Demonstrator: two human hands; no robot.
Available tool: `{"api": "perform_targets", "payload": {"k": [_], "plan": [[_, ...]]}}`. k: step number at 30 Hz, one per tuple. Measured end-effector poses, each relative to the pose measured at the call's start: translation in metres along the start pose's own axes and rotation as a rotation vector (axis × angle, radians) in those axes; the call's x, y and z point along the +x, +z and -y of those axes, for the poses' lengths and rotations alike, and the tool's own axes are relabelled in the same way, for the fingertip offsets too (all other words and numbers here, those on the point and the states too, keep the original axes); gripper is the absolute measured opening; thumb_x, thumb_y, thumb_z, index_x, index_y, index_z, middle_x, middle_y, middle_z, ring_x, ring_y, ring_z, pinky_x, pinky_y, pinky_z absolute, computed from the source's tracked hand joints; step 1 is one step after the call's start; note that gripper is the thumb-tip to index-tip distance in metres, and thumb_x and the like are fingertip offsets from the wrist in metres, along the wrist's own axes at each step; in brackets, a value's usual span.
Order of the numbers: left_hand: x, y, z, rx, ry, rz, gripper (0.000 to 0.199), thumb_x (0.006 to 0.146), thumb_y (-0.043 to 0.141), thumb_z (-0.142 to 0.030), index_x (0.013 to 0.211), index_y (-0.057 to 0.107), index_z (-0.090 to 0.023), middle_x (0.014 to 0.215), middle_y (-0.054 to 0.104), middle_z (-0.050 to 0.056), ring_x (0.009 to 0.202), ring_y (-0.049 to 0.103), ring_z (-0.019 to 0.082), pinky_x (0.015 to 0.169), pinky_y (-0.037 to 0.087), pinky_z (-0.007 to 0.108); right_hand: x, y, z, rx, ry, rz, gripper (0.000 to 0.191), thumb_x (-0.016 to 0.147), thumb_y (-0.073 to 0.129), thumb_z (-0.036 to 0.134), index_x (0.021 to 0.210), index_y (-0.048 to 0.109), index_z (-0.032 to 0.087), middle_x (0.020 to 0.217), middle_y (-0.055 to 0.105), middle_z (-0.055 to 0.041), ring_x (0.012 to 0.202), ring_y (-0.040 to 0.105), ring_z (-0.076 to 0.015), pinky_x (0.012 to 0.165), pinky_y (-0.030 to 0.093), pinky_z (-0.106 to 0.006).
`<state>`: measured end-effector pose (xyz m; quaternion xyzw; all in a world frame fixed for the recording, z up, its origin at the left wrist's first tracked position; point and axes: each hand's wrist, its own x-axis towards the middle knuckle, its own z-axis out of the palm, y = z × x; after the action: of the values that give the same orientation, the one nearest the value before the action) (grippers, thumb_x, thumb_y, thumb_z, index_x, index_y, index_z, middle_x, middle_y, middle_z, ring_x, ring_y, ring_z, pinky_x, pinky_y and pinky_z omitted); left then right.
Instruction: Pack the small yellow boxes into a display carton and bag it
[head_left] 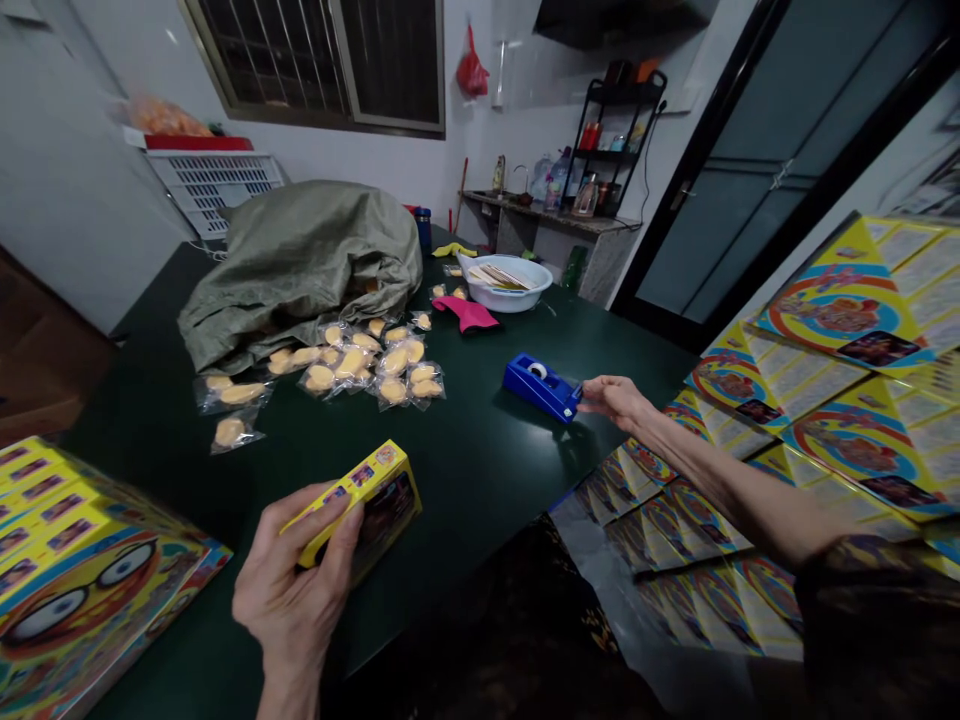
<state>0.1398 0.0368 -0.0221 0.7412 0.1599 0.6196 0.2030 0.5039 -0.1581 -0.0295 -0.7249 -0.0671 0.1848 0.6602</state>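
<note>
Wrapped around a small yellow box (386,480) is my left hand (304,570), above the near edge of the dark green table. The box is tilted, with printed pictures along its narrow side and a dark picture on its wider face. My right hand (615,400) reaches to the cutter end of a blue tape dispenser (541,385), its fingers pinched together there. A white roll of tape sits in the dispenser. Whether a piece of tape is between the fingers is too small to make out.
Several wrapped yellow pieces (352,365) lie before a grey-green sack (315,250). A pink cloth (466,313) and a white basin (510,297) stand farther back. Stacked yellow boxes (847,420) rise at the right; a large printed carton (97,590) stands at the left.
</note>
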Motion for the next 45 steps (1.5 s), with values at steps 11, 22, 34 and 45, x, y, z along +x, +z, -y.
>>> {"api": "perform_targets", "payload": {"k": [11,22,34,45], "plan": [[0.001,0.002,-0.006,0.042,-0.004,-0.011,0.019,0.07,0.073,-0.01,0.086,0.07,-0.019,0.09,0.067,0.004,0.078,0.063,0.015,0.068,0.051,0.029,0.006,-0.006,-0.038,-0.131,-0.054,0.053,0.022,0.07,0.068,0.019,0.057,0.051,0.016,0.056,0.054,0.001,0.059,0.058,-0.0109,0.064,0.058,-0.03],[-0.004,0.011,-0.016,0.224,0.021,-0.131,0.008,0.074,0.069,-0.013,0.08,0.067,-0.018,0.086,0.065,0.003,0.074,0.064,0.012,0.063,0.052,0.023,-0.053,0.0,-0.049,-0.569,-0.521,-0.076,0.017,0.073,0.055,0.018,0.057,0.05,0.021,0.072,0.051,-0.004,0.064,0.046,-0.015,0.06,0.037,-0.029],[-0.007,0.009,-0.019,0.18,-0.059,-0.126,0.015,0.076,0.068,-0.013,0.087,0.059,-0.018,0.084,0.063,0.003,0.078,0.062,0.012,0.068,0.051,0.024,-0.193,0.162,0.012,0.076,-0.706,0.734,0.04,0.086,0.054,0.021,0.124,0.041,0.025,0.062,0.057,0.008,0.038,0.045,-0.0056,0.036,0.035,-0.018],[-0.01,0.01,-0.018,0.117,-0.083,-0.145,0.016,0.076,0.069,-0.013,0.086,0.057,-0.018,0.085,0.063,0.003,0.077,0.063,0.012,0.066,0.051,0.022,-0.2,0.189,0.013,0.338,-0.313,0.977,0.054,0.085,0.058,0.031,0.13,0.031,0.023,0.061,0.053,0.0091,0.04,0.038,-0.0036,0.039,0.029,-0.016]]}}
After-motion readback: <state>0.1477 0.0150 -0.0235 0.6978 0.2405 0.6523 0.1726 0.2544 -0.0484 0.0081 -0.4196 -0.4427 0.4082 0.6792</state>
